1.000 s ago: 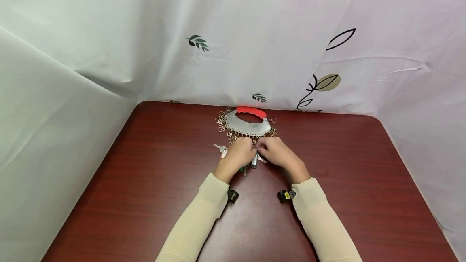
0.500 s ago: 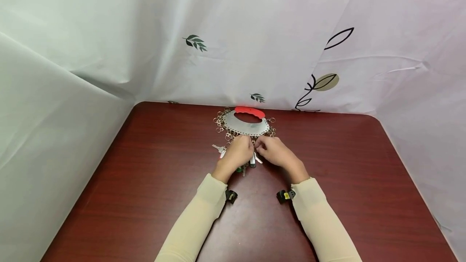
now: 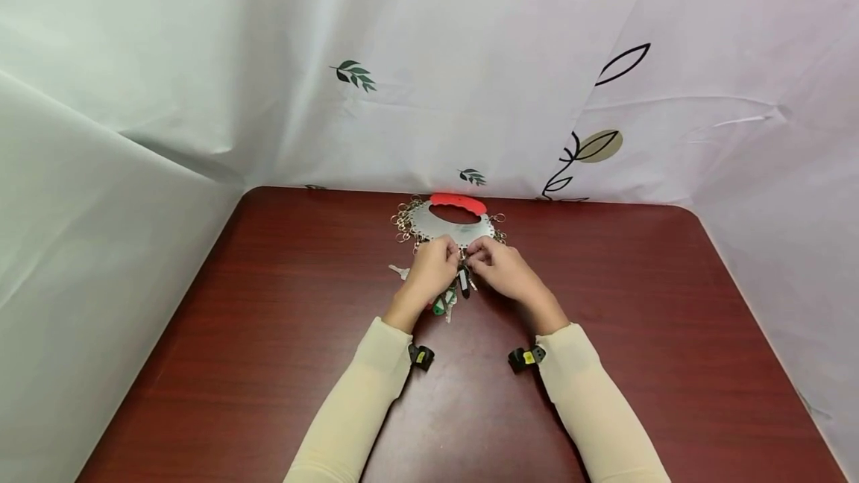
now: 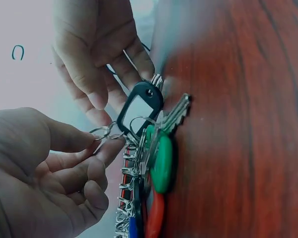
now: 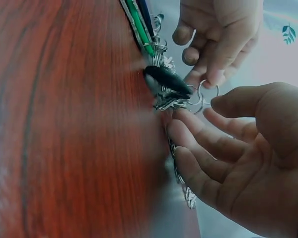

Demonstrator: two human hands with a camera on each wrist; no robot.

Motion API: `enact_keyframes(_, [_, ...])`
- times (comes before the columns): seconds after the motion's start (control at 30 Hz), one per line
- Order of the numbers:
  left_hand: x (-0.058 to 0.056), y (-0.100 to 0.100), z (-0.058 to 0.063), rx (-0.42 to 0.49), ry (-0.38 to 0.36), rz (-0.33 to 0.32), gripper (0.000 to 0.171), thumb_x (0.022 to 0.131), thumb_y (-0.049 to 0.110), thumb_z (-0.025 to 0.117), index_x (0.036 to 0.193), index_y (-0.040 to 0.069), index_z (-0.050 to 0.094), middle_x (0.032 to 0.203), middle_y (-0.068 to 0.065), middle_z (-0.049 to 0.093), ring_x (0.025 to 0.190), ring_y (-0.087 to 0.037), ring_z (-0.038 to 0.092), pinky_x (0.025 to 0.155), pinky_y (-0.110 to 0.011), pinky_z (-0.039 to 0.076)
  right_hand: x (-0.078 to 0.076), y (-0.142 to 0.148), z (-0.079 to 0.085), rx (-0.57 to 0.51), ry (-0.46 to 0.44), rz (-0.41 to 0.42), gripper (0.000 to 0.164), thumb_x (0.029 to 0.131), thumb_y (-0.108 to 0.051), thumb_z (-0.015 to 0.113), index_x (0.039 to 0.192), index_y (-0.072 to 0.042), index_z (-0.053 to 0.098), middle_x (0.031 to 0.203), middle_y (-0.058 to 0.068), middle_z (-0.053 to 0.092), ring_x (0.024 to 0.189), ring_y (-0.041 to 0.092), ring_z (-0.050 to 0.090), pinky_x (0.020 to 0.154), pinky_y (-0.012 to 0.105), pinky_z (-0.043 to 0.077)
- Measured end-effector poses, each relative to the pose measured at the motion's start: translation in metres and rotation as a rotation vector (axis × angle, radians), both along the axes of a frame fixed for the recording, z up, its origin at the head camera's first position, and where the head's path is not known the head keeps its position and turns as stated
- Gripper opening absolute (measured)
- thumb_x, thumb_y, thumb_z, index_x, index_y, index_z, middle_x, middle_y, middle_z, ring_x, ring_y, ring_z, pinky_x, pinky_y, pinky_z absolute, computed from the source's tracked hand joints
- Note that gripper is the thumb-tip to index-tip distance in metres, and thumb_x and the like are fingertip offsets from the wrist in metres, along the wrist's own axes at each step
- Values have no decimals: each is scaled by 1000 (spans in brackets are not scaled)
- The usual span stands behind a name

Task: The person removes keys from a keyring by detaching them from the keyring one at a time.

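My left hand [image 4: 54, 173] pinches a small metal key ring [image 4: 107, 134] between thumb and forefinger. Close by, my right hand [image 5: 253, 153] has its fingers loosely bent and apart, thumb tip near the ring; contact is unclear. A black key tag [image 4: 139, 109] with a white label and keys [image 4: 181, 114] hangs at the ring, beside the right fingers. Under both hands in the head view lies a curved silver key-holder plate [image 3: 446, 229] with a red handle [image 3: 458, 203] and several clasps along its edge. My left hand partly covers a green tag [image 3: 439, 305].
The dark red wooden table [image 3: 637, 334] has the plate near its far edge. A white cloth [image 3: 416, 58] with leaf prints stands behind it and along both sides. A loose key [image 3: 399, 271] sticks out left of the left hand.
Both hands have moved slightly away from me, towards the plate. The fingers of the right hand have loosened, and more of the green and black tags shows.
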State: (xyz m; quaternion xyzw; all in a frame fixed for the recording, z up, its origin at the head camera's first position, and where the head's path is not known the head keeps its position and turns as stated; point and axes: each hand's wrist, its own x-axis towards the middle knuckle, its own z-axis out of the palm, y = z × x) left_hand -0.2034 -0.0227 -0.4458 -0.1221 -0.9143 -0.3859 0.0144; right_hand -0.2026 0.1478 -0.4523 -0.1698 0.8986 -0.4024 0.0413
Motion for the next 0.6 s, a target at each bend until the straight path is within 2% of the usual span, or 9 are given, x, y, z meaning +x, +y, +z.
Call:
enact_keyframes(0.2, [-2, -2, 2, 67, -20, 27, 7, 89, 5, 62, 82, 6, 64, 74, -6, 63, 69, -19, 57, 65, -33, 50, -5, 0, -1, -141, -79, -58, 18, 94, -12, 61, 111, -8, 62, 97, 13, 75, 88, 20, 69, 69, 37, 53])
enact_keyframes(0.33, [-3, -3, 3, 74, -37, 39, 8, 90, 7, 63, 82, 7, 66, 74, -5, 65, 68, -18, 57, 65, -33, 49, -6, -1, 2, -262, -135, -73, 20, 94, -6, 59, 113, -2, 62, 98, 20, 73, 88, 26, 69, 69, 41, 55])
enact_keyframes(0.47, [-3, -2, 3, 66, -53, 31, 9, 91, 11, 64, 83, 9, 67, 74, -3, 67, 68, -17, 58, 65, -32, 50, -6, -1, 4, -300, -151, -67, 21, 94, -4, 58, 114, 0, 62, 99, 22, 72, 87, 31, 68, 67, 47, 55])
enact_keyframes(0.57, [-3, -1, 3, 63, -47, 16, 10, 91, 13, 65, 83, 10, 68, 73, -2, 69, 68, -15, 59, 66, -32, 50, -5, -1, 3, -305, -147, -68, 21, 92, -2, 60, 113, 1, 63, 100, 22, 72, 87, 30, 68, 65, 47, 55])
enact_keyframes(0.6, [-2, -1, 3, 65, -41, 11, 10, 91, 13, 65, 82, 10, 68, 72, -2, 69, 67, -14, 60, 67, -32, 50, -5, -2, 2, -309, -145, -72, 21, 91, -1, 61, 112, 1, 63, 101, 22, 71, 87, 29, 68, 65, 44, 56])
